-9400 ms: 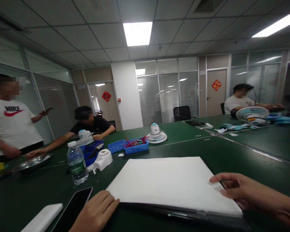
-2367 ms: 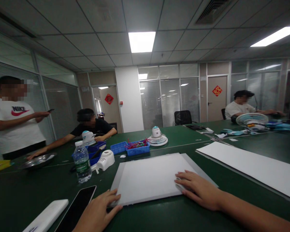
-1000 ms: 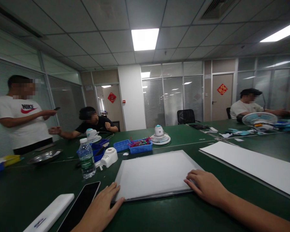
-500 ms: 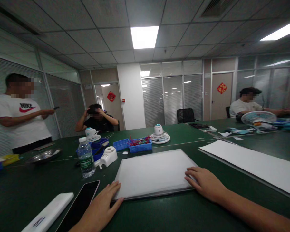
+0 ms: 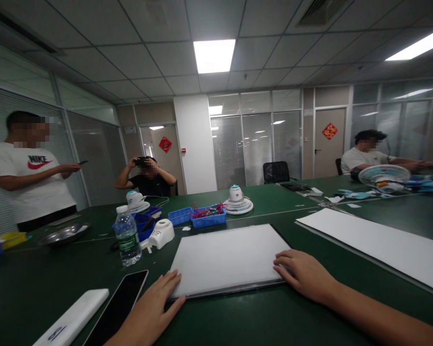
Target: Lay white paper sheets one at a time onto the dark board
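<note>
A flat white square panel (image 5: 227, 257) with a thin dark edge lies on the green table (image 5: 238, 322) in front of me. My left hand (image 5: 149, 310) rests flat at its near left corner, fingers stretched and apart. Fingers slightly bent, my right hand (image 5: 305, 276) presses flat on the near right corner. Neither hand grips anything. A second, larger white panel (image 5: 378, 247) lies to the right.
A black phone (image 5: 120, 307) and a white power bank (image 5: 72, 319) lie near my left hand. Behind them stand a water bottle (image 5: 127, 238), blue trays (image 5: 198, 217), small white fans (image 5: 237, 201) and a metal dish (image 5: 63, 234). Three people are at the table's far sides.
Since 9.4 s ago a larger white panel has gone from in front of me to the right, and a smaller one lies under my hands. In the last second my hands barely moved.
</note>
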`<act>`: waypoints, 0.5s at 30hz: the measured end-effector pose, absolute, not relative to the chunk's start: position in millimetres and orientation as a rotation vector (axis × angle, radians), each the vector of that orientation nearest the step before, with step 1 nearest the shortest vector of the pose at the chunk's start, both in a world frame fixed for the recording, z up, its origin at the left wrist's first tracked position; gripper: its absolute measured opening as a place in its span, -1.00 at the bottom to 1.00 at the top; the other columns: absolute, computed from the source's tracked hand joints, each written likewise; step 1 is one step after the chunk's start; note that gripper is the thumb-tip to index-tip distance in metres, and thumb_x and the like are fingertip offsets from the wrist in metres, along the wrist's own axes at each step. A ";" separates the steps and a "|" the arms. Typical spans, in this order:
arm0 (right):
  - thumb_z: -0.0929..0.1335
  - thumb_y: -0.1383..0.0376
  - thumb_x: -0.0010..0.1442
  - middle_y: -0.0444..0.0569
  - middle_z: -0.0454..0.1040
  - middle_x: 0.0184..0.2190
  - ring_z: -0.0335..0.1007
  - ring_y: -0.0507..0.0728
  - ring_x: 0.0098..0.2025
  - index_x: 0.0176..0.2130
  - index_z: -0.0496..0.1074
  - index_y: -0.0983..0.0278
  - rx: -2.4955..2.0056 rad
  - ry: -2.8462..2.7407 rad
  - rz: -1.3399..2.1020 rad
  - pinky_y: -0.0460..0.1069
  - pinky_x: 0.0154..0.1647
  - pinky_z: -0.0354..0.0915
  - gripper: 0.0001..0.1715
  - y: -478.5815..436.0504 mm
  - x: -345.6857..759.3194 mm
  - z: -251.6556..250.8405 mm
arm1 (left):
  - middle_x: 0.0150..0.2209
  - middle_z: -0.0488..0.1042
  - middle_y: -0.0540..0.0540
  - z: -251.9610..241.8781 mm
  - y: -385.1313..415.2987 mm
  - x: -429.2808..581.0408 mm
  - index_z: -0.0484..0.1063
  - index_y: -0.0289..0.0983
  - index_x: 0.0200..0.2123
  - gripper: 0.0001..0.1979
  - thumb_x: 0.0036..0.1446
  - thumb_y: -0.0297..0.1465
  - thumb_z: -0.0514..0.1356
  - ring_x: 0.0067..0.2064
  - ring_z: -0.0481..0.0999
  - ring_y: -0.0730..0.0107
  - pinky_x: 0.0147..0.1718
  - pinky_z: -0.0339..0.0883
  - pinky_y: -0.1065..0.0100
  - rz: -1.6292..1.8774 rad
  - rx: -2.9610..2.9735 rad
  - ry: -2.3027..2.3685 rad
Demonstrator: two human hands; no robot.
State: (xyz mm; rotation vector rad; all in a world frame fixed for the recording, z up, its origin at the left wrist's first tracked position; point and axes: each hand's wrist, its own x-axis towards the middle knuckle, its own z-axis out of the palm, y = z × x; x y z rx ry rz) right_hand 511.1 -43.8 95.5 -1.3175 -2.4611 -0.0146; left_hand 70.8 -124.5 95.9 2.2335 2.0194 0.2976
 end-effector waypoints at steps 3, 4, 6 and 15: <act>0.14 -0.02 0.40 0.07 0.59 0.00 0.49 0.26 0.02 -0.02 0.60 0.17 -1.293 -2.454 -0.018 0.16 0.11 0.33 -0.42 -43.4 511.8 93.5 | 0.40 0.16 -0.07 97.2 -123.5 71.9 0.25 -0.16 0.33 -0.29 0.25 0.10 0.00 0.42 0.10 0.03 0.39 -0.03 -0.02 0.286 2.253 2.022; 0.14 -0.02 0.40 0.07 0.59 0.00 0.50 0.25 0.01 -0.02 0.60 0.16 -1.286 -2.455 -0.017 0.15 0.10 0.33 -0.43 -43.0 512.2 92.8 | 0.40 0.17 -0.07 97.6 -123.2 71.9 0.27 -0.16 0.32 -0.30 0.25 0.09 0.00 0.42 0.11 0.04 0.39 -0.02 -0.02 0.281 2.256 2.023; 0.14 -0.01 0.40 0.05 0.59 -0.01 0.50 0.24 0.00 -0.02 0.59 0.15 -1.264 -2.467 -0.014 0.14 0.09 0.34 -0.43 -40.4 514.5 92.1 | 0.38 0.21 -0.07 98.2 -122.7 71.7 0.31 -0.15 0.30 -0.32 0.25 0.09 0.02 0.41 0.15 0.03 0.38 0.00 -0.03 0.281 2.260 2.022; 0.22 0.07 0.31 0.18 0.36 0.26 0.18 0.36 0.32 0.21 0.42 0.27 -1.759 -2.161 -0.367 0.23 0.34 0.07 -0.39 20.6 599.6 91.6 | 0.35 0.28 -0.06 103.7 -123.7 72.4 0.38 -0.12 0.25 -0.34 0.22 0.09 0.05 0.39 0.20 -0.01 0.36 0.05 -0.06 0.292 2.251 2.032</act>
